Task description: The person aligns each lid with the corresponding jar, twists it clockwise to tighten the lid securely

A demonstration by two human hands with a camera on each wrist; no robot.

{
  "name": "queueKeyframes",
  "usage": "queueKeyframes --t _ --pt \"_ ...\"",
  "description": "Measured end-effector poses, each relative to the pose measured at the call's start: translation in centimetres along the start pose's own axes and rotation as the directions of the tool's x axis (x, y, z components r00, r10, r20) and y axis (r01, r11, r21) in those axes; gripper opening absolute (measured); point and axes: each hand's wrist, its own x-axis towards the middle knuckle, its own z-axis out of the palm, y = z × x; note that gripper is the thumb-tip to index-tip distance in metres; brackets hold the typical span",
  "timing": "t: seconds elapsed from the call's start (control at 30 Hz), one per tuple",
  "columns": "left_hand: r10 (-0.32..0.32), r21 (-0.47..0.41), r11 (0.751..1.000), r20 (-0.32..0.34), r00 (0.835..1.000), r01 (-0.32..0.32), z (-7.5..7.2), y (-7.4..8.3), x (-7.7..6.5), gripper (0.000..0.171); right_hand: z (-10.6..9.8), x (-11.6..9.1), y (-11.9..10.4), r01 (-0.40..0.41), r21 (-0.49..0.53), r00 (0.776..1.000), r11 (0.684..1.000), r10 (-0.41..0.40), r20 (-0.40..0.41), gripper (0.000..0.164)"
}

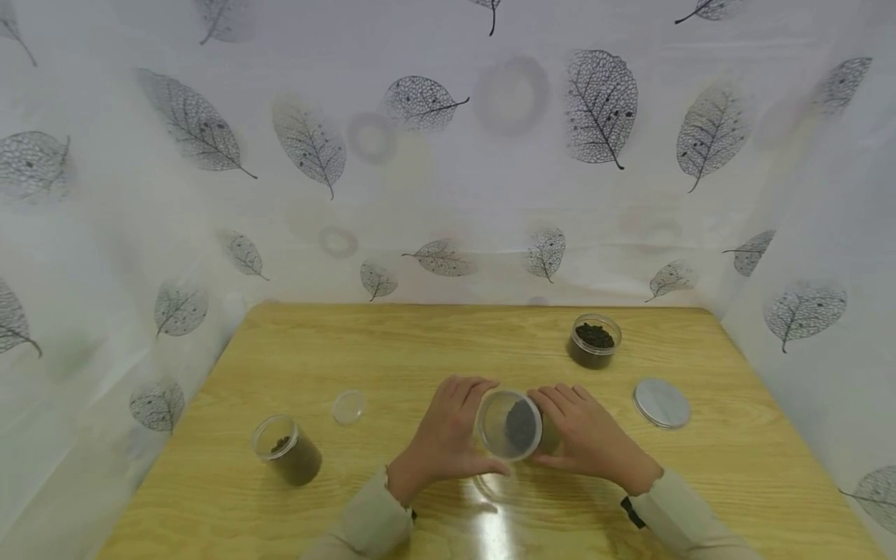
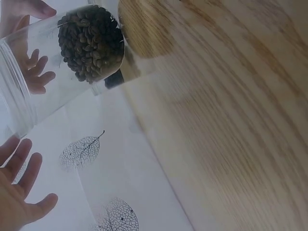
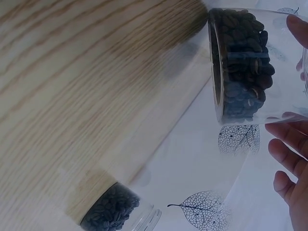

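A clear jar (image 1: 523,429) part-filled with dark coffee beans (image 2: 91,44) is held between both hands, its mouth leaning left in the head view. From the left, my left hand (image 1: 446,435) curves round the mouth end, thumb below and fingers above; in the left wrist view an index fingertip meets the ridged rim (image 2: 17,91). On the other side, my right hand (image 1: 591,437) grips the jar's body, and the right wrist view has its thumb and fingertips against the glass (image 3: 284,86). The jar's base is close over the wooden table (image 1: 434,342).
A taller open jar (image 1: 288,453) with beans low inside stands at left, a small clear disc (image 1: 348,407) beside it. At back right sits a short open jar (image 1: 592,342) of beans. A silver lid (image 1: 662,403) lies at right. Leaf-printed sheeting (image 1: 448,179) encloses the table.
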Motion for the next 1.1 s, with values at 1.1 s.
queueKeyframes --t 1.1 --pt "-0.098 -0.086 0.99 0.109 0.989 0.108 -0.3 0.1 0.4 0.117 0.0 0.1 -0.1 -0.007 0.001 1.0 1.0 0.007 0.009 0.092"
